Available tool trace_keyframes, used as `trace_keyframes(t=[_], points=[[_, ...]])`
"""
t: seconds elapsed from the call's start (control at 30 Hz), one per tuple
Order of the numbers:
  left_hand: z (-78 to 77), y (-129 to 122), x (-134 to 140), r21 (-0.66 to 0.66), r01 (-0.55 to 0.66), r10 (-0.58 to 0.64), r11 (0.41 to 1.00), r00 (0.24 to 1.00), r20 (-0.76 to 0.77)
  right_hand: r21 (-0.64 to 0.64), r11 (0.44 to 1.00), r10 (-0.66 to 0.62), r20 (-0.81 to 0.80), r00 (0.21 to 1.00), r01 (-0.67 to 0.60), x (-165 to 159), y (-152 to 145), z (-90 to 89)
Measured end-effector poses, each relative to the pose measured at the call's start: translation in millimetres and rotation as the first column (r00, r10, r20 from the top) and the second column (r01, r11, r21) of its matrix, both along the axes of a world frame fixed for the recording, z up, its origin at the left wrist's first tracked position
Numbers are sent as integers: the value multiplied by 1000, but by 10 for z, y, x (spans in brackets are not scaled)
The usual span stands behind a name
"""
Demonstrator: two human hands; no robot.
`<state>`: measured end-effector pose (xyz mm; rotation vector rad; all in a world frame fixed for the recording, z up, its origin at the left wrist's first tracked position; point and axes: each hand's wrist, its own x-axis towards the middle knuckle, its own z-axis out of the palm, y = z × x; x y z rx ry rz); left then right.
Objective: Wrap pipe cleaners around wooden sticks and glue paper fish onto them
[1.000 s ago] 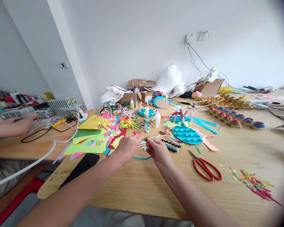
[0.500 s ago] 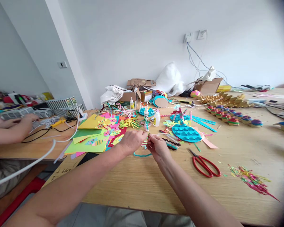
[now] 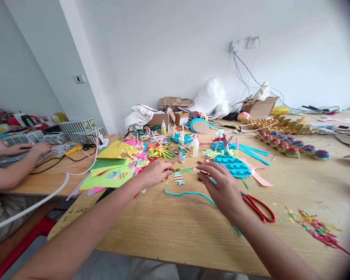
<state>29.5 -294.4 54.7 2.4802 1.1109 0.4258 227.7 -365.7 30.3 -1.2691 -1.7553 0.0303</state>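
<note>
seen from beside the bench point(image 3: 151, 233), left to right: a person's left hand point(image 3: 157, 173), palm down, forearm slanting in from below, pinches one end of a green fuzzy strip point(image 3: 176, 170) in its fingers; too loose a hold could let it slip. just below sits a striped paper fish point(image 3: 179, 178), which a dipping fingertip might crease. a turquoise cord point(image 3: 191, 193) curves toward the right forearm point(image 3: 265, 245), whose sweep could drag it askew. the right hand point(image 3: 221, 182) arches, knuckles up; whether its fingers grasp anything, i cannot tell. scissors point(image 3: 251, 198), partly hidden behind it, might be knocked by a careless wrist.
</note>
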Motion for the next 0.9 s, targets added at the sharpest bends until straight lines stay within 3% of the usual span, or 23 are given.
trace_keyframes(t=[0.1, 0.23, 0.3, 0.43, 0.53, 0.77, 0.83, 0.9], points=[[14, -36, 16, -165, 74, -70, 984, 997, 26, 108, 993, -93, 421, 902, 53, 53, -33, 96], [68, -77, 26, -268, 136, -148, 954, 989, -28, -21, 1000, -4, 647, 762, 23, 82, 19, 120], [84, -95, 27, -251, 161, -182, 954, 981, -61, -52, 999, 23, 667, 745, 16, 80, 33, 109], [80, -148, 56, -62, 245, -251, 968, 959, -130, -79, 997, 68, 649, 758, -22, 25, 9, 83], [80, -192, 91, -7, 285, -280, 959, 938, -204, -87, 994, 106, 622, 776, -66, -8, -17, 52], [144, -133, -38, -51, 293, -296, 955, 918, -263, -113, 991, 123, 514, 849, -75, 377, -100, -56], [169, -55, -173, -107, 246, -265, 963, 934, -238, -144, 989, 92, 493, 865, -24, 557, -172, -77], [180, 23, -310, -226, 113, -153, 968, 973, -171, -193, 981, 81, 476, 876, 14, 658, -264, -104]])
